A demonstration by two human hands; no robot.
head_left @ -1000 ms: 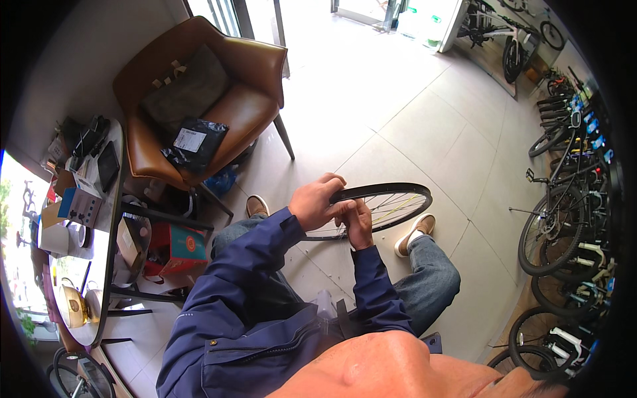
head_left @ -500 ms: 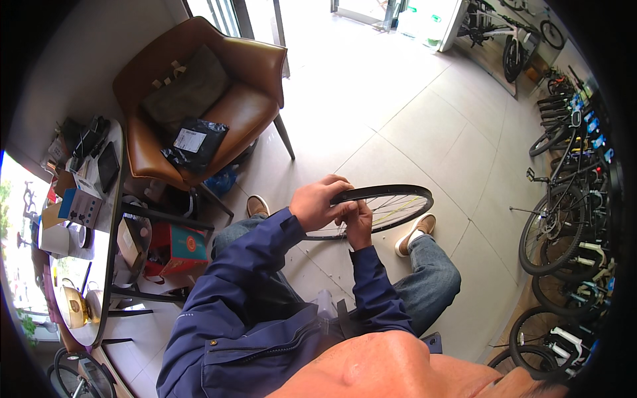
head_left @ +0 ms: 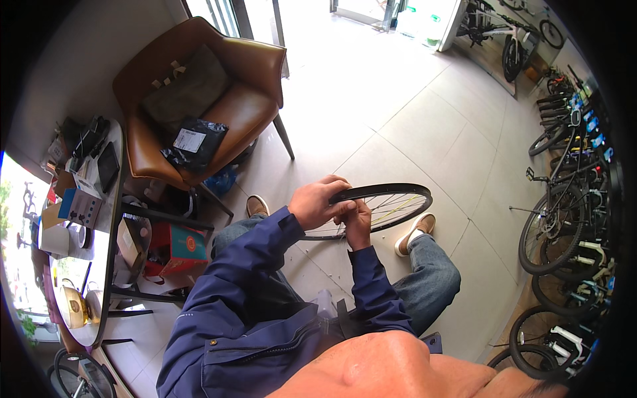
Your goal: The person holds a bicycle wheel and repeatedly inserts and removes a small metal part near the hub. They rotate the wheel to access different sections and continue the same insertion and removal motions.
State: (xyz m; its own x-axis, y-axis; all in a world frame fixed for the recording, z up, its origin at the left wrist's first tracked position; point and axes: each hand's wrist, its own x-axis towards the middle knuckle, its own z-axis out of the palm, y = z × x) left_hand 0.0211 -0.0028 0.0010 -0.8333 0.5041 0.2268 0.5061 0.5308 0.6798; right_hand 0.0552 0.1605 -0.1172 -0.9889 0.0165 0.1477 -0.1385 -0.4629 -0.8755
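Note:
A black bicycle wheel rim point(head_left: 413, 192) with thin spokes, one of them yellowish, is held tilted between my knees and above the floor. My left hand point(head_left: 314, 204) is closed round the rim's left part, thumb toward the spokes. Close beside it, my right hand point(head_left: 359, 224) has its fingers bent and pressed together at the inner side of the rim, by the left thumb. What the right fingertips pinch is hidden, perhaps a spoke end or something small. No tyre can be made out on the rim.
A brown leather armchair point(head_left: 255, 66) holds a cushion and a black plastic parcel point(head_left: 194, 144). At left stands a cluttered table point(head_left: 114, 192), with a red and teal box point(head_left: 188, 247) beneath. Several bicycles point(head_left: 552, 229) line the right side. Small white crumbs lie on the tiles.
The wheel's far right edge has shifted slightly up and left. Both hands stay in nearly the same place on it.

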